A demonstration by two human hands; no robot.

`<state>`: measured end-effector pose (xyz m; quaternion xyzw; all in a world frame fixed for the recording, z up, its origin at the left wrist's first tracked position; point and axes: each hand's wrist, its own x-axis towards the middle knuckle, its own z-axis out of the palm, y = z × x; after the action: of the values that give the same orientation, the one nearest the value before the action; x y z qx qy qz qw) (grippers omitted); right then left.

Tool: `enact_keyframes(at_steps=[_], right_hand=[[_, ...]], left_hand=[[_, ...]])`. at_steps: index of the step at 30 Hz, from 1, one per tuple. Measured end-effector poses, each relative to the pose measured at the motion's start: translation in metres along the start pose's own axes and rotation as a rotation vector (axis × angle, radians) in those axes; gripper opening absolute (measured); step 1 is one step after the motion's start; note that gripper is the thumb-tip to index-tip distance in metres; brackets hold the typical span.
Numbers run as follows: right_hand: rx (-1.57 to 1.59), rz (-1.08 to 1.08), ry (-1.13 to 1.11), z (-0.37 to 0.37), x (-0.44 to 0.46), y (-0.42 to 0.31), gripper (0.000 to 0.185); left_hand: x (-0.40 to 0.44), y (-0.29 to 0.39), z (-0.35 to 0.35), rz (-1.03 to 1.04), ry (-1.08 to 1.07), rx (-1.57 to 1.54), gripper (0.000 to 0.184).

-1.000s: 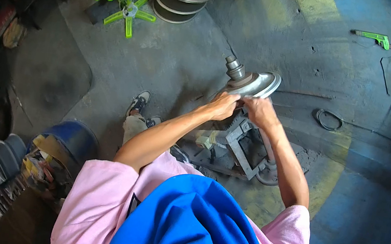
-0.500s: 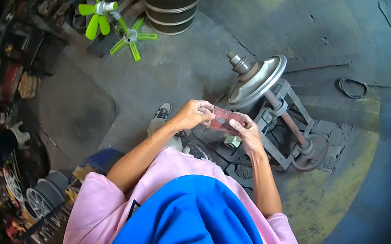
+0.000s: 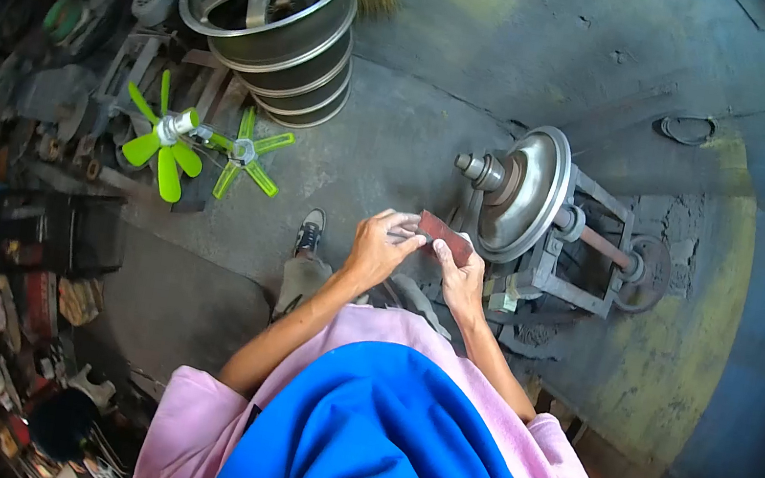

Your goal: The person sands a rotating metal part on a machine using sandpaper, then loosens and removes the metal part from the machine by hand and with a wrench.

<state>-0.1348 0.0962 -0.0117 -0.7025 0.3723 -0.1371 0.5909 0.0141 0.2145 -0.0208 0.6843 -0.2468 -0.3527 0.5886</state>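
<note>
A small red sheet that looks like sandpaper (image 3: pixel 443 235) is held up in front of my body, tilted down to the right. My right hand (image 3: pixel 461 278) pinches its right part, the thumb across the face. At the left edge of the sheet my left hand (image 3: pixel 379 250) is closed, with thumb and fingertips on the edge. Just beyond my right hand stands a round metal disc (image 3: pixel 535 195) on a shaft, with a stepped spindle end (image 3: pixel 479 169) pointing left.
The disc's shaft rests on a metal frame (image 3: pixel 573 285) with a pulley wheel (image 3: pixel 646 275). Stacked wheel rims (image 3: pixel 293 77) stand at the far left, near green fan blades (image 3: pixel 164 147). Cluttered parts fill the left side. A cable loop (image 3: pixel 685 131) hangs on the wall.
The view has shifted, bringing the top rim of the stack into sight. My hands still hold the red sheet, which now tilts more and shows less of its face.
</note>
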Motion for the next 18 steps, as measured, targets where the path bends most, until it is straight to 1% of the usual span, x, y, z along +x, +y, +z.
enact_keyframes(at_steps=[1, 2, 3, 4, 7, 8, 9, 11, 13, 14, 15, 16, 18], right_hand=[[-0.01, 0.028, 0.018, 0.014, 0.0, -0.011, 0.031], [0.102, 0.104, 0.046, 0.03, 0.002, -0.025, 0.032], [0.224, 0.164, 0.076, 0.046, 0.01, -0.037, 0.033], [0.342, 0.175, 0.069, 0.06, 0.016, -0.038, 0.035], [0.457, 0.208, 0.127, 0.092, 0.026, -0.057, 0.035], [0.584, 0.241, 0.141, 0.099, 0.029, -0.049, 0.029], [0.588, 0.244, 0.16, 0.103, 0.032, -0.046, 0.029], [0.774, 0.278, 0.183, 0.108, 0.034, -0.043, 0.025], [0.782, 0.295, 0.201, 0.114, 0.038, -0.053, 0.024], [0.813, 0.309, 0.176, 0.116, 0.039, -0.052, 0.027], [0.844, 0.321, 0.147, 0.116, 0.039, -0.052, 0.03], [0.866, 0.316, 0.16, 0.117, 0.042, -0.052, 0.029], [0.907, 0.309, 0.148, 0.117, 0.049, -0.056, 0.028]], left_hand=[[0.004, 0.001, -0.013, -0.014, -0.016, -0.059, 0.036], [0.012, 0.003, -0.033, 0.027, -0.021, 0.065, 0.036], [0.019, 0.012, -0.049, 0.024, -0.037, 0.061, 0.036], [0.026, 0.02, -0.066, 0.037, -0.08, 0.081, 0.036], [0.042, 0.026, -0.098, 0.041, -0.181, 0.109, 0.039], [0.049, 0.025, -0.104, 0.032, -0.205, 0.05, 0.04], [0.056, 0.028, -0.109, 0.025, -0.225, -0.009, 0.04], [0.065, 0.034, -0.119, 0.006, -0.279, -0.021, 0.042], [0.072, 0.036, -0.123, 0.028, -0.353, 0.149, 0.043], [0.075, 0.037, -0.123, 0.029, -0.366, 0.152, 0.043], [0.077, 0.037, -0.121, -0.034, -0.387, 0.091, 0.044], [0.078, 0.038, -0.12, -0.096, -0.404, 0.034, 0.044], [0.082, 0.039, -0.118, -0.123, -0.398, 0.013, 0.043]])
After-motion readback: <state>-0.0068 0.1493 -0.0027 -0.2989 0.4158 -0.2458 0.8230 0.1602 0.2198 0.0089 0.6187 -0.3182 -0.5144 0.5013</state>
